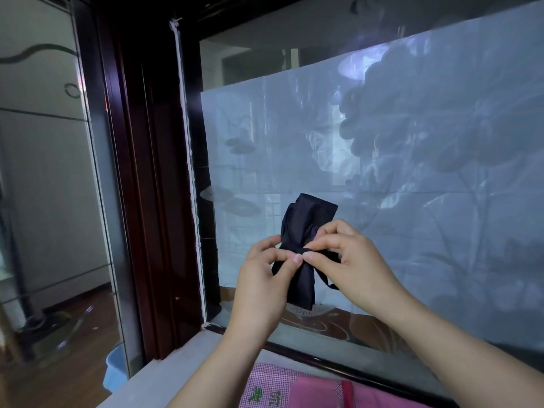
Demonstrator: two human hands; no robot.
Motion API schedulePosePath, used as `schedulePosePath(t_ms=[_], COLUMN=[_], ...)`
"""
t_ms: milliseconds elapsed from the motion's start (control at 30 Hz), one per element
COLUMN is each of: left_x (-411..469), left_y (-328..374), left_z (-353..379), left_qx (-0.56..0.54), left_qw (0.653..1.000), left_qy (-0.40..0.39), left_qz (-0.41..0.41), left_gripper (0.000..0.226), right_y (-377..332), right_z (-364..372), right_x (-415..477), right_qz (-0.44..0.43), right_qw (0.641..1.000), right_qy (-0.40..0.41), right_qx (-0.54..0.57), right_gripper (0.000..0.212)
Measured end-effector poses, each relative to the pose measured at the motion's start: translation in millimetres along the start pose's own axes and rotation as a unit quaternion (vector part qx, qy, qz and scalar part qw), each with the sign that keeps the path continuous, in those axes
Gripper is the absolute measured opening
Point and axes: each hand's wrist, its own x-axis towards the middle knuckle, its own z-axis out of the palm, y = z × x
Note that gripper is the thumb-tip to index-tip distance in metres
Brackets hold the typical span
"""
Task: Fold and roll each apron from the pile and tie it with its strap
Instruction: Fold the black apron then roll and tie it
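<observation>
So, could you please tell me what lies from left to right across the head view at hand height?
From the left: glass door panel, dark wooden frame, left hand, rolled dark apron, right hand, frosted window film.

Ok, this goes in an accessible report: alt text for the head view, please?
The left hand and right hand hold a rolled dark apron upright before a window, both pinching its strap at the cinched middle. A pink cloth lies below.
</observation>
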Motion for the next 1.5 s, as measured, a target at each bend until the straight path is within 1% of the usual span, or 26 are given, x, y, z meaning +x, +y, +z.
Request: schedulePosePath(t_ms=[33,100,200,233,267,300,333,400,467,533,600,633,700,767,800,833,1000,1167,1233,1300,1333,1400,1433,1500], left_x=[-1,-1,3,4,8,9,10,13,12,11,12,11,5,-2,-5,-7,-9,-9,-9,-7,-7,-7,-8,-9], left_y=[2,3,7,10,16,18,21,26,28,23,14,10,9,9,9,8,14,18,21,23,24,25,26,25], left_z=[0,1,-2,-6,-8,-11,-14,-19,-24,-28,-24,-19,-6,6,10,12,13,11,11,12,12,15,15,17], left_qx=[0.010,-0.011,-0.038,-0.048,-0.054,-0.043,-0.020,0.004,-0.034,-0.084,-0.122,-0.103,-0.027,0.001,-0.002,-0.010,-0.055,0.009,0.011,0.021,0.028,0.041,0.049,0.064], left_qw=[1.000,0.998,0.988,0.981,0.973,0.966,0.960,0.954,0.952,0.947,0.947,0.957,0.983,0.997,0.999,0.999,0.998,0.997,0.996,0.994,0.993,0.991,0.989,0.987], left_qy=[-0.014,-0.054,-0.119,-0.143,-0.164,-0.190,-0.218,-0.253,-0.268,-0.276,-0.262,-0.238,-0.164,-0.071,-0.044,-0.030,0.014,0.062,0.070,0.073,0.075,0.069,0.060,0.034], left_qz=[0.002,-0.016,-0.088,-0.120,-0.153,-0.172,-0.176,-0.163,-0.142,-0.138,-0.143,-0.132,-0.082,-0.038,-0.026,-0.020,-0.009,0.042,0.057,0.073,0.084,0.112,0.125,0.147], left_gripper=[0.013,0.016,0.018,0.025,0.037,0.046,0.046,0.024,0.026,0.023,0.019,0.024,0.039,0.037,0.035,0.035,0.026,0.018,0.014,0.012,0.012,0.012,0.011,0.012], right_y=[1,3,6,7,7,8,9,9,9,8,8,9,8,7,6,5,-1,-5,-8,-10,-10,-7,-8,-10], right_z=[-1,-3,-4,-4,-5,-6,-6,-8,-8,-7,-4,-4,-3,-3,-3,-4,-4,1,3,3,3,0,-2,-6], right_x=[1,2,3,2,2,2,2,2,1,-1,-4,-6,-10,-12,-13,-14,-18,-17,-15,-12,-10,-4,-1,1], right_qz=[-0.012,-0.043,-0.092,-0.099,-0.101,-0.099,-0.094,-0.080,-0.066,-0.054,-0.047,-0.047,-0.042,-0.037,-0.032,-0.027,0.007,-0.003,0.004,0.049,0.077,0.127,0.144,0.169], right_qw=[1.000,0.998,0.992,0.991,0.990,0.991,0.992,0.994,0.997,0.998,0.998,0.998,0.997,0.996,0.995,0.995,0.988,0.976,0.964,0.938,0.932,0.935,0.932,0.908], right_qy=[0.001,0.004,0.004,0.002,0.001,-0.001,-0.004,-0.007,-0.001,0.012,0.027,0.037,0.062,0.082,0.088,0.092,0.091,0.122,0.153,0.174,0.176,0.134,0.092,0.005], right_qx=[-0.011,-0.048,-0.089,-0.095,-0.097,-0.095,-0.090,-0.069,-0.049,-0.038,-0.032,-0.028,-0.006,0.016,0.024,0.034,0.124,0.179,0.219,0.297,0.308,0.302,0.320,0.382], right_gripper=[0.006,0.005,0.007,0.007,0.007,0.007,0.008,0.009,0.010,0.010,0.009,0.009,0.011,0.021,0.025,0.027,0.024,0.032,0.037,0.044,0.053,0.072,0.069,0.046])
